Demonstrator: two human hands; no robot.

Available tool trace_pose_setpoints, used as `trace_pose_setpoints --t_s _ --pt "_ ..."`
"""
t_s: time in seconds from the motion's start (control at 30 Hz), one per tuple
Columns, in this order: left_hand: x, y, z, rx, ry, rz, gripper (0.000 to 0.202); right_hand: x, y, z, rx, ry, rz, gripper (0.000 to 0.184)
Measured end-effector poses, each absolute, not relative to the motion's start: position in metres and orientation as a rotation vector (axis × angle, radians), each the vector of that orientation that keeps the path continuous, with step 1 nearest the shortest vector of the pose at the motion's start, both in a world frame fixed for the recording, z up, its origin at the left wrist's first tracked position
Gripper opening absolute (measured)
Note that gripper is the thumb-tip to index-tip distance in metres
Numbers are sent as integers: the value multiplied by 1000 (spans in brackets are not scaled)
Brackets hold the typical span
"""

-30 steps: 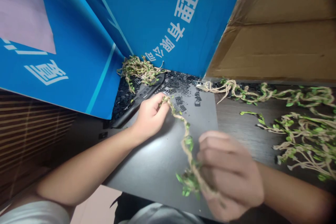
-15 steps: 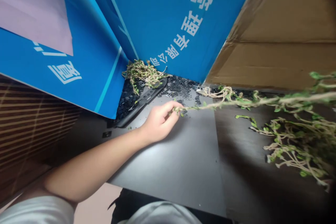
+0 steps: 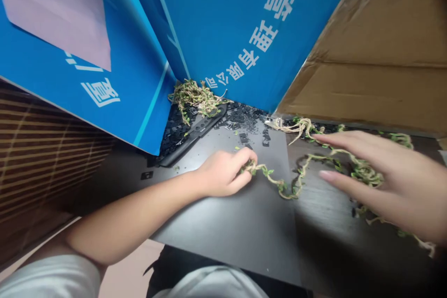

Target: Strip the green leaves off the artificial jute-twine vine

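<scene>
My left hand (image 3: 225, 174) rests on the dark grey mat (image 3: 223, 228) and pinches one end of a jute vine with small green leaves (image 3: 286, 186). The vine lies slack across the mat's right edge and runs rightward under my right hand (image 3: 384, 177). That hand hovers over the vine with its fingers stretched out and apart, holding nothing that I can see.
A tangle of more leafy vines (image 3: 394, 195) lies on the dark wooden table at right. Another small bundle (image 3: 195, 98) sits in the far corner on a black tool (image 3: 195, 132) amid several small black clips. Blue printed boards (image 3: 216, 23) and brown cardboard (image 3: 377, 56) wall the space.
The vine was pulled taut to the right half a second ago; it now lies slack on the table. My right hand has come back into view, open above it.
</scene>
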State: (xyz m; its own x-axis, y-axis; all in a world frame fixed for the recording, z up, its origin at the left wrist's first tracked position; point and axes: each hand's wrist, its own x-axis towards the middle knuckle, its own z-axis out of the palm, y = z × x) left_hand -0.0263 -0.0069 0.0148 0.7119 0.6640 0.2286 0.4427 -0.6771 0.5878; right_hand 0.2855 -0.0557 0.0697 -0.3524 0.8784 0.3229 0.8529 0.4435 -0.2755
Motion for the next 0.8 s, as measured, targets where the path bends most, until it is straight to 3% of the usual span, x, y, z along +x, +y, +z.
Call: trace_pose_setpoints --t_s 0.23,0.3,0.5,0.8 --pt "-26 -5 12 2537 890 624 12 167 -47 38 -1311 -1857 1114 46" --pt "-26 -4 11 2543 888 652 12 165 -45 30 -1323 -1830 1229 39" --pt "-26 -3 13 2564 833 636 20 188 -42 21 -1370 -2163 414 18" --pt "-27 -1 17 2560 888 504 16 199 -39 -6 -1048 -2266 197 18"
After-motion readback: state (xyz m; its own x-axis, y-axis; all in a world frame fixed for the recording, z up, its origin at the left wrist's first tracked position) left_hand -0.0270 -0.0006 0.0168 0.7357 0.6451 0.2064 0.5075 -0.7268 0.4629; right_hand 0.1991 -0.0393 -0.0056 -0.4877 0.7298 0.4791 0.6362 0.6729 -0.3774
